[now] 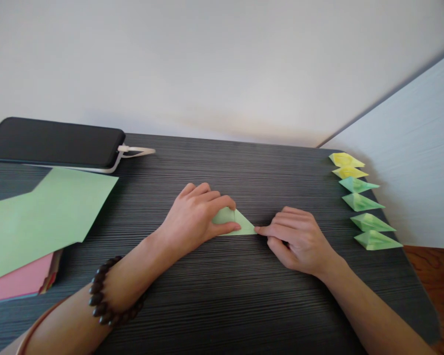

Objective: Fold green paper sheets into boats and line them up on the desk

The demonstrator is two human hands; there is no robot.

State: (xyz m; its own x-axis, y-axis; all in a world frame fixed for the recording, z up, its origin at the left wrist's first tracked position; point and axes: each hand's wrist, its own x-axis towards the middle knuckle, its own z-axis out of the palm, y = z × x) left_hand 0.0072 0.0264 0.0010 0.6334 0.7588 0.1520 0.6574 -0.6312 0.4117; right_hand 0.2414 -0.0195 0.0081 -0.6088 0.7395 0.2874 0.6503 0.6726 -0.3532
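Part-folded green paper held down; six folded pieces in a row

Landmark for all places: the flat black smartphone with rounded corners (55,143).

Progress: six small, pointed, boat-like paper pieces, two yellow (346,159) and four green (362,202), stood in a row well to the right of the phone. Judged complete by their matching shapes. One light-green folded paper triangle (247,226) lay flat on the dark, fine-lined worktop (214,305), to the right of the phone and nearer the wearer. Judged part-way: creased into layers, without the raised form of the row. Unfolded stock remained just on the wearer's side of the phone: light-green flat paper sheets (52,212) on top, pink paper (22,278) showing beneath. Count not readable.

Fingers, left hand (196,214): thumb and forefinger curved into a partly open C, closed onto the triangle, with paper showing between them; thumb tip lay on its surface. Remaining fingers bent behind the forefinger.

Fingers, right hand (299,239): forefinger extended, its tip touching the triangle's right-hand point; thumb apart from it, other fingers loosely curled. Nothing pinched. Pressure could not be told.
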